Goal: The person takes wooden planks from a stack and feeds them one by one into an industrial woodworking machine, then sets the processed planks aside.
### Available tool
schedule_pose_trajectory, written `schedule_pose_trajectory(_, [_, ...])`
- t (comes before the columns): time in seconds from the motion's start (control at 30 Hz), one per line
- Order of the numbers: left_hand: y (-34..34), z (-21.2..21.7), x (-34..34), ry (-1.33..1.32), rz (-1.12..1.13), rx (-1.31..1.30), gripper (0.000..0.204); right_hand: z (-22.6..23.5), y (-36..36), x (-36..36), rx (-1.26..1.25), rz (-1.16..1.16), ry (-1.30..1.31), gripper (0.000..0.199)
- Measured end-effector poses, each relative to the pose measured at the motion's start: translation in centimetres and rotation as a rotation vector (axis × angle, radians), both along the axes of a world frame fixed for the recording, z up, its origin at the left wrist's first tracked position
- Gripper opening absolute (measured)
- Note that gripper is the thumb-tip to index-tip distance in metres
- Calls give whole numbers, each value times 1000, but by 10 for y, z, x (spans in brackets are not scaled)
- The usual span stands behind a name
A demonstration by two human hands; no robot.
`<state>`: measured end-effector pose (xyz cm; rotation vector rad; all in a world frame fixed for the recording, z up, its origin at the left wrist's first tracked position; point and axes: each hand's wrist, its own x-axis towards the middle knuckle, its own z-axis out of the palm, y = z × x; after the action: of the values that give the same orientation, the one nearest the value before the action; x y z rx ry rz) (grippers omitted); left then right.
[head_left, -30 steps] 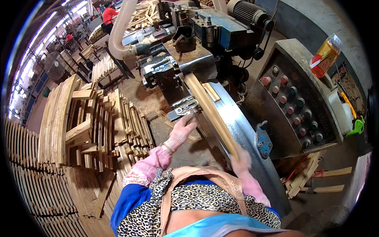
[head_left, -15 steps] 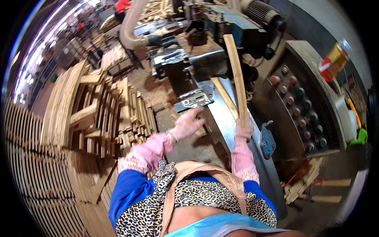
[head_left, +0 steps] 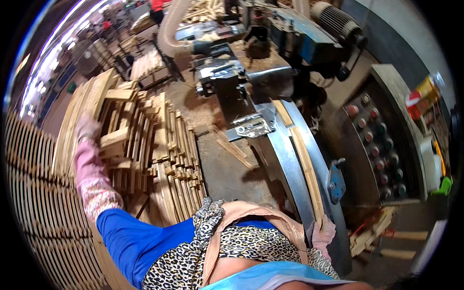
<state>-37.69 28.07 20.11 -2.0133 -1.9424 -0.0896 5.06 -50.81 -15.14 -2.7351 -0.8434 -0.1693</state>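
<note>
— Two hands, two jobs: the right hand [head_left: 323, 233] is wrapped round the near end of a slat [head_left: 305, 170], and the left hand [head_left: 87, 128], gloved, is stretched out onto the stack [head_left: 145, 145] at the person's left side. Whether it grips a piece there I cannot tell.

— Where does the slat lie?

— Lengthways on the grey metal bed [head_left: 285, 169] of the machine [head_left: 290, 38], near end just in front of the body, far end toward the feed.

— How would it handle?

— Light and stiff, I judge: long, thin, pale sawn wood, rough enough not to slip. Held at one end it would likely droop or swing; nearer the middle would steady it.

— And the surroundings?

— A control panel [head_left: 382, 140] with round buttons to the right, a ribbed hose [head_left: 171, 24] above, sawdust on the floor.
</note>
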Motion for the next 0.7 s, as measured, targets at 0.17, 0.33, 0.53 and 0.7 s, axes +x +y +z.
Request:
schedule_pose_trajectory(0.17, [54,-32,-58,141,-103,71,54,2,59,28,84,27,-72,50])
schedule_pose_trajectory(0.33, [-7,30,70,-251,-215,-8,55,18,212,99,289,180,-235,19])
schedule_pose_trajectory(0.53, [-85,36,190,-1218,-668,-120,49,0,300,145,102,173,-106,18])
schedule_pose_trajectory(0.7, [-188,-43,333,-1615,-805,-221,36,-6,385,116,992,304,665,60])
